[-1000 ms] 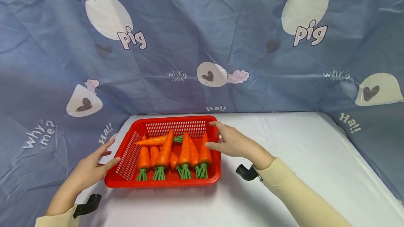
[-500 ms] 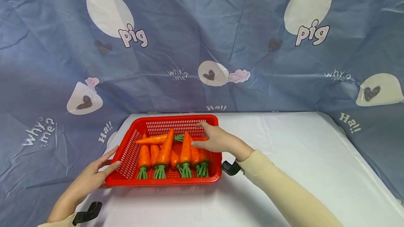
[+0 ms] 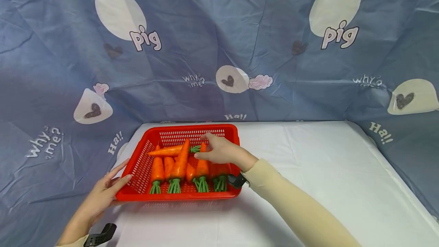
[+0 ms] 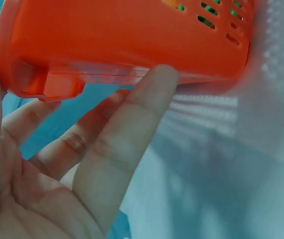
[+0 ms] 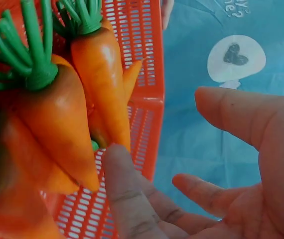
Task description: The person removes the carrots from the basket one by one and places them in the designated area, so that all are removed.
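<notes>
A red plastic basket (image 3: 176,198) with slotted walls holds several orange carrots (image 3: 180,165) with green stem stubs. At its left side, my left hand (image 3: 97,197) holds the rim, thumb over the edge and fingers against the outer wall, as the left wrist view (image 4: 132,45) of the basket wall shows. My right hand (image 3: 221,150) hovers over the right half of the basket with fingers and thumb spread apart. Below it lies an upright-pointing carrot (image 3: 202,167), its tip close to the thumb. In the right wrist view, the carrots (image 5: 57,114) lie beside the index finger, nothing between the fingers.
The basket stands on a white tablecloth (image 3: 308,163) that extends to the right. A blue printed cloth (image 3: 274,48) hangs behind and along both sides. One carrot (image 3: 166,151) lies crosswise near the basket's back.
My right hand has moved left from the basket's right rim to above the middle carrots. My left hand has come in to the left rim and taken hold. The carrots have not moved.
</notes>
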The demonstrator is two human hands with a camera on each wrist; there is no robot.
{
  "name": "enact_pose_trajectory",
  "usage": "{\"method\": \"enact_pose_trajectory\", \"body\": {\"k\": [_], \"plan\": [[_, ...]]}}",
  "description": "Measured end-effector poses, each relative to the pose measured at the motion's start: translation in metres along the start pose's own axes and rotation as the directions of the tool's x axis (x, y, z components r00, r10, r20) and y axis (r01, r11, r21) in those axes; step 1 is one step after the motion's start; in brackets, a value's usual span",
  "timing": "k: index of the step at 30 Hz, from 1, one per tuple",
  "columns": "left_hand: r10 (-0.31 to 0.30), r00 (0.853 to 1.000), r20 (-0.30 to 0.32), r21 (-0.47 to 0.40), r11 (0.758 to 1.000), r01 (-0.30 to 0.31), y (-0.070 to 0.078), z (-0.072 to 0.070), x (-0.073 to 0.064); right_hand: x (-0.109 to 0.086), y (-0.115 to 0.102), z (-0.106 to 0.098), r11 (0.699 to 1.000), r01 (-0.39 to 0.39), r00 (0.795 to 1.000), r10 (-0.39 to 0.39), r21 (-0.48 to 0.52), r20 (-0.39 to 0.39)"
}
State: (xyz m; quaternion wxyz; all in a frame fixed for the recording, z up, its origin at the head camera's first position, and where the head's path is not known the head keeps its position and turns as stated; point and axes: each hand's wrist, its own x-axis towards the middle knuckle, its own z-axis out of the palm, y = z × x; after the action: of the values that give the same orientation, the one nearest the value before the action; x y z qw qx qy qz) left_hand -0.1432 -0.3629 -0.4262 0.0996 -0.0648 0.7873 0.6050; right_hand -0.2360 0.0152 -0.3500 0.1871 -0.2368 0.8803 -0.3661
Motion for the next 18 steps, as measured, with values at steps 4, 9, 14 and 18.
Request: {"method": "enact_pose_trajectory", "body": {"k": [4,9,14,18], "plan": [[0.043,0.999,0.032,-0.086,0.995,-0.04,-0.005,0.0,0.0,0.009,-0.001,0.006,0.998,-0.02,0.999,0.019,0.056,0.03],[0.109,0.994,0.023,-0.126,0.986,-0.105,-0.01,0.0,-0.001,0.018,-0.003,0.014,0.996,-0.034,0.998,0.03,0.084,0.047],[0.158,0.987,0.007,-0.155,0.976,-0.155,-0.016,0.002,0.0,0.025,-0.008,0.022,0.987,-0.075,0.995,0.065,0.143,0.072],[0.171,0.985,-0.002,-0.192,0.967,-0.168,-0.019,0.004,-0.001,0.029,-0.009,0.027,0.967,-0.122,0.99,0.104,0.225,0.093]]}}
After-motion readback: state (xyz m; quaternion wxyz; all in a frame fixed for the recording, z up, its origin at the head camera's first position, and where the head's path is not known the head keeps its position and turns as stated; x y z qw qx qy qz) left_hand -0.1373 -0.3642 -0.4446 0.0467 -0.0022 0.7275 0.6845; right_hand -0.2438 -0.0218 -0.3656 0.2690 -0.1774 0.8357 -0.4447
